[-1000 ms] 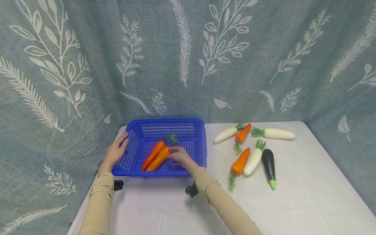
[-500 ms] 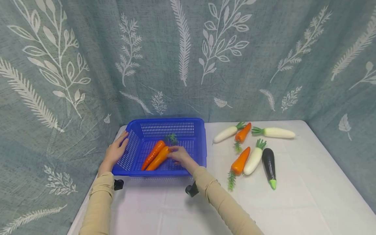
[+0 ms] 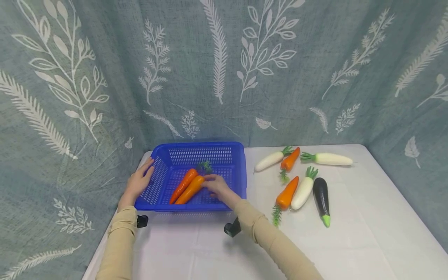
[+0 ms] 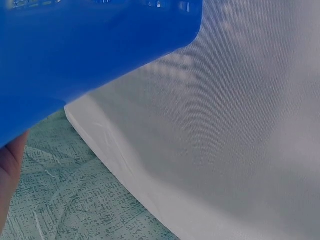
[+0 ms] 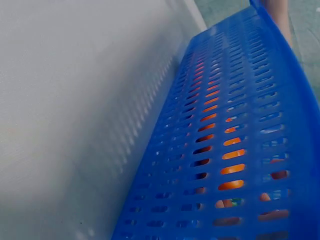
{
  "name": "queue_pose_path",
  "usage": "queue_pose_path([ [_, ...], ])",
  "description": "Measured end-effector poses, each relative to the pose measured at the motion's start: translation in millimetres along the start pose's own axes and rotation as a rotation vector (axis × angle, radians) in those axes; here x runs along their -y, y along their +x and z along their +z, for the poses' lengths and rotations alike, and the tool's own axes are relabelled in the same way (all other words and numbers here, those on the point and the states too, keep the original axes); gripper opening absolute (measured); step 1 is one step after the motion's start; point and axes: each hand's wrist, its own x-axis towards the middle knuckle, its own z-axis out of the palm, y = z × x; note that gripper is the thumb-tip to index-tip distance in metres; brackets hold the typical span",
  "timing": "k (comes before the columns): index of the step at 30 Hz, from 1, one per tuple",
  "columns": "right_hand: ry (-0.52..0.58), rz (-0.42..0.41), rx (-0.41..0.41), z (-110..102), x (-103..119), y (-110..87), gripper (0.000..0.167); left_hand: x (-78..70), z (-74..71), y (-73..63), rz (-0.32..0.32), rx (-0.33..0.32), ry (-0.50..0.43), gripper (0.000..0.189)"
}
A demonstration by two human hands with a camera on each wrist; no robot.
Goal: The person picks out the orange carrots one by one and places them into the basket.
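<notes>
Two orange carrots lie side by side in the blue plastic basket point(image 3: 201, 145). The rear carrot point(image 3: 184, 185) points its thick end toward feathery greens point(image 3: 205, 167); the nearer carrot point(image 3: 190, 190) lies along its right side. At the basket's left rim my left hand point(image 3: 139, 179) grips the edge, its thumb over the inside; part of it shows beneath the rim in the left wrist view. Inside the basket, my right hand point(image 3: 218, 187) is at the nearer carrot's thick end, fingers loosely bent, not wrapped round it. The slots in the right wrist view show orange and bits of fingers.
Right of the basket on the white table point(image 3: 364, 217) lie white radishes point(image 3: 269, 161) point(image 3: 303, 192) point(image 3: 332, 159), two more carrots point(image 3: 290, 158) point(image 3: 287, 193) and an eggplant point(image 3: 321, 199). A patterned curtain point(image 3: 210, 77) hangs behind and at both sides.
My right hand has drawn back slightly to the right from the nearer carrot's end. The left hand stays on the rim, and the vegetables lie as before.
</notes>
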Motion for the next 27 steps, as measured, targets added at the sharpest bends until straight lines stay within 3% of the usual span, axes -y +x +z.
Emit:
queue_pose_path([
  [27,-0.007,-0.104,0.160,-31,11,-19.8,0.044,2.1,0.7,1.3,0.002,-0.003,-0.011,0.053],
])
